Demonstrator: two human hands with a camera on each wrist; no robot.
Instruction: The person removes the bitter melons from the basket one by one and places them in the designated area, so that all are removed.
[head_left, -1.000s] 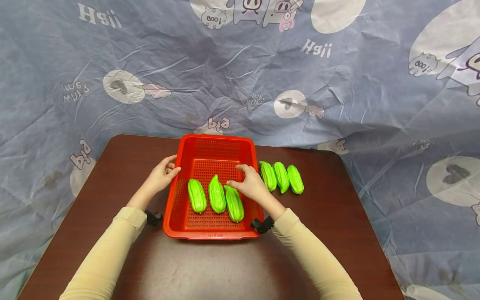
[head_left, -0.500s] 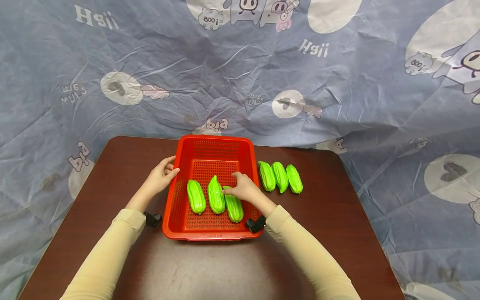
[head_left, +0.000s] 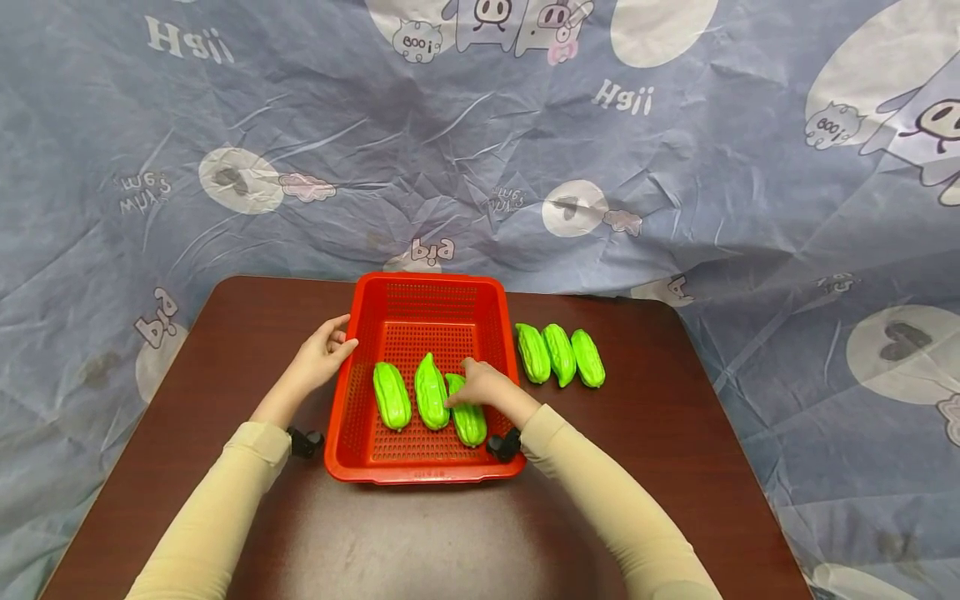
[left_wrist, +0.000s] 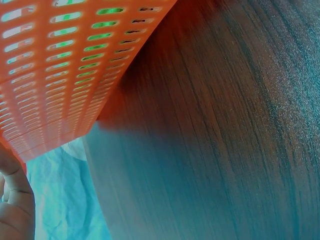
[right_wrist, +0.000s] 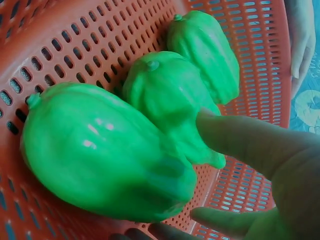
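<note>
Three bright green, ridged bitter melons lie side by side in a red perforated plastic basket (head_left: 427, 473): a left one (head_left: 392, 397), a middle one (head_left: 431, 392) and a right one (head_left: 470, 423). My right hand (head_left: 486, 390) reaches into the basket over the right melon. In the right wrist view its thumb (right_wrist: 240, 137) and fingers are spread around that melon's far end (right_wrist: 110, 155), without a visible grip. My left hand (head_left: 318, 354) rests at the basket's left rim, its thumb by the edge. Only part of that hand (left_wrist: 15, 195) shows in the left wrist view.
Outside the basket, three more green bitter melons (head_left: 558, 354) lie in a row to its right on the dark brown table (head_left: 660, 433). A blue-grey printed cloth (head_left: 450, 150) hangs behind the table.
My right hand has moved down and slightly left, from the basket's right side to over the right bitter melon. The left hand stays at the rim; the melons have not moved.
</note>
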